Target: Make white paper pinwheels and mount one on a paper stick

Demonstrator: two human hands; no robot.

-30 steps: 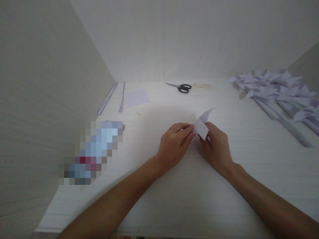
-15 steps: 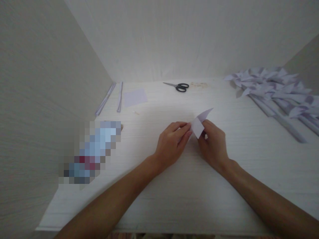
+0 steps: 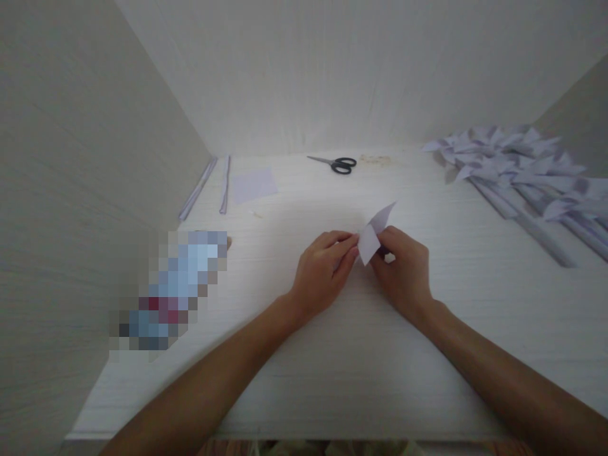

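Note:
A small folded piece of pale paper (image 3: 373,235) stands up between my two hands, just above the white table (image 3: 332,354). My left hand (image 3: 323,269) pinches its left edge with thumb and fingers. My right hand (image 3: 403,269) grips its lower right part, and one pointed corner sticks up and to the right. Both wrists rest near the table's middle.
Black-handled scissors (image 3: 335,164) lie at the back. A flat paper square (image 3: 253,184) and two rolled paper sticks (image 3: 209,185) lie back left. A pile of paper pinwheels on sticks (image 3: 522,174) fills the back right. A blurred-out object (image 3: 175,288) lies left. Walls close three sides.
The paper and both hands sit slightly further left in view, and the paper has been turned a little narrower between the fingers. Nothing else moved.

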